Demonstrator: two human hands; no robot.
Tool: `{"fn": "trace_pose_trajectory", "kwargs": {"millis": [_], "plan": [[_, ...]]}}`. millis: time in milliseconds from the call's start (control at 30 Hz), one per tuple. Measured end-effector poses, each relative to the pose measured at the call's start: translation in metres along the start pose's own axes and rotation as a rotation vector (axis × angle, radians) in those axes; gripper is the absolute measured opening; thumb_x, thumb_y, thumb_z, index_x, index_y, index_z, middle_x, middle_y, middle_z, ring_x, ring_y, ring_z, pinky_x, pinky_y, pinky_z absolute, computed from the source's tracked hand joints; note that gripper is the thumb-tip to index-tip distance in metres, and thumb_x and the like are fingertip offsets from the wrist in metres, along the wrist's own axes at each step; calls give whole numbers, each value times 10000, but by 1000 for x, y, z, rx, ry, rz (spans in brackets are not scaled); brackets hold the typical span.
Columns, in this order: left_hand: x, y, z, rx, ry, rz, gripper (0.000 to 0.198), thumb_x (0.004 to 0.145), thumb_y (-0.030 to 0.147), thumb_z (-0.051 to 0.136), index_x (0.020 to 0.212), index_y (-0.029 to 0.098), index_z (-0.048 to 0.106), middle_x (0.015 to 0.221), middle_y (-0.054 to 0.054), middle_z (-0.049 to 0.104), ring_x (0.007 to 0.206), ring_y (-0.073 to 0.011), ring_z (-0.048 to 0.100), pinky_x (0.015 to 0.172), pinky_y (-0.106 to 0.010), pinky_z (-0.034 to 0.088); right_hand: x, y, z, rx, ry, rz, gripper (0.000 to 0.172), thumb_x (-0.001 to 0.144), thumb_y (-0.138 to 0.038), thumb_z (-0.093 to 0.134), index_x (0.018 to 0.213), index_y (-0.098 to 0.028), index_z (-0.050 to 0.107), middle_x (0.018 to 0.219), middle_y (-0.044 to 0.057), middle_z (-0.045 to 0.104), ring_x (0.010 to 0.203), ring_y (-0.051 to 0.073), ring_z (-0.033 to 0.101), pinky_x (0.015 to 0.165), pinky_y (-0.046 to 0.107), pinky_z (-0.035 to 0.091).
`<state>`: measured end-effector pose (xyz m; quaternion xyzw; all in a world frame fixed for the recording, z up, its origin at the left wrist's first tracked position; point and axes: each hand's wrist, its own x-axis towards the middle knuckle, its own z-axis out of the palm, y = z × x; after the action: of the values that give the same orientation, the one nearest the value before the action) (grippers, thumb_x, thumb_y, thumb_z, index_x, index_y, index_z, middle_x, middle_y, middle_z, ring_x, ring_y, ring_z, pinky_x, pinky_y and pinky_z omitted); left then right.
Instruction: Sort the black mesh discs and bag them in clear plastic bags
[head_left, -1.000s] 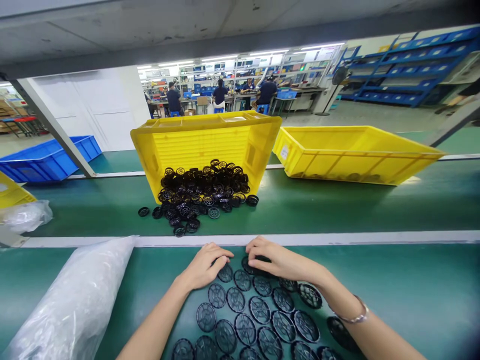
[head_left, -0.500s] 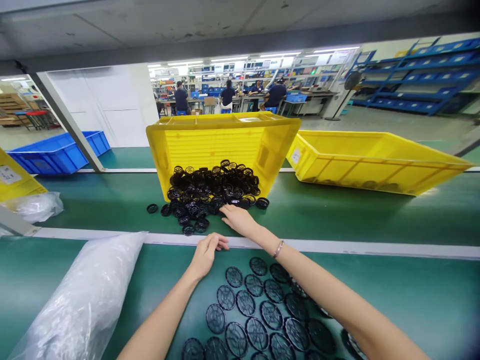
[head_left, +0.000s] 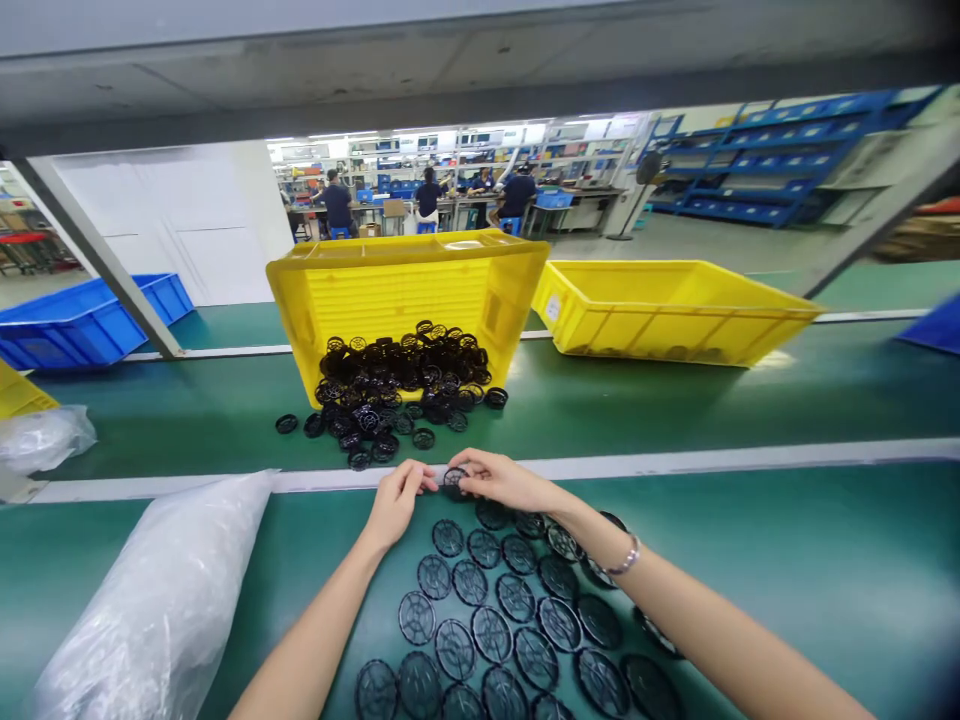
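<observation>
Right hand (head_left: 504, 481) stretched forward, pinching a black wheel (head_left: 452, 486) at its left; left hand (head_left: 396, 501) half-curled just beside it, hold unclear

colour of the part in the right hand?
The spoked round part in the right hand is black; head view shows it best.

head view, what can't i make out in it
All in the head view:
Inside of the left hand: hidden by its own curled shape.
Some black discs: partly behind the right forearm.
Nearest black discs: cut off by the bottom edge.
Right yellow bin: its front wall mostly hides the contents.
Bin label: too small to read.
Blue object at far right: cut off by the right edge.
</observation>
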<state>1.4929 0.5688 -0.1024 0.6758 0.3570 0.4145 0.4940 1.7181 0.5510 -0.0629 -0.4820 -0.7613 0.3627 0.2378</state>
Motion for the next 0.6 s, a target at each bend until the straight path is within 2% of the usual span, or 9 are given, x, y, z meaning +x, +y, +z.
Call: {"fn": "trace_pose_trajectory", "kwargs": {"millis": [67,167,267,367,433,533,600], "plan": [[-1,2,0,30,7,18,428,979,529,423,960,170,657,847,-68,729,824,-198,644,800,-324,474,-5,-3,5,-72,38,-4,236,879,-314,572,1068,-181,624,776,-3,653,683,153,587,637,264,474],[-4,15,0,37,32,48,401,969,517,457,944,172,661,845,-65,720,829,-203,642,807,-330,473,-20,-11,5,-155,201,19,212,854,-307,611,1018,-178,644,960,63,666,805,187,597,747,317,488],[-13,54,7,-46,50,95,352,968,484,487,941,179,661,853,-60,716,846,-203,649,806,-325,476,-63,-13,-8,-232,366,60,226,903,-353,542,1020,-184,634,985,84,653,810,206,586,772,358,488],[-42,119,21,-179,7,224,292,977,433,498,937,204,675,825,-44,710,809,-191,637,773,-320,480,-145,0,-17,-278,515,150,280,933,-436,475,985,-217,641,914,61,664,734,204,589,720,365,504],[-72,167,32,-296,-119,366,276,977,414,508,859,238,684,724,-25,691,735,-185,618,715,-327,481,-215,18,-10,-271,658,271,318,922,-497,471,973,-238,648,936,68,688,735,218,613,688,373,519],[-121,222,43,-327,-416,501,295,958,484,524,849,294,722,631,-19,702,676,-201,633,688,-370,516,-318,43,25,-267,929,493,403,869,-589,488,978,-239,656,941,104,706,800,271,658,722,423,545],[-148,241,45,-233,-584,532,318,921,549,553,810,315,737,597,-9,701,603,-195,642,653,-373,544,-370,51,58,-333,1083,549,451,824,-642,508,946,-236,659,947,128,706,871,315,669,784,465,542]]}}
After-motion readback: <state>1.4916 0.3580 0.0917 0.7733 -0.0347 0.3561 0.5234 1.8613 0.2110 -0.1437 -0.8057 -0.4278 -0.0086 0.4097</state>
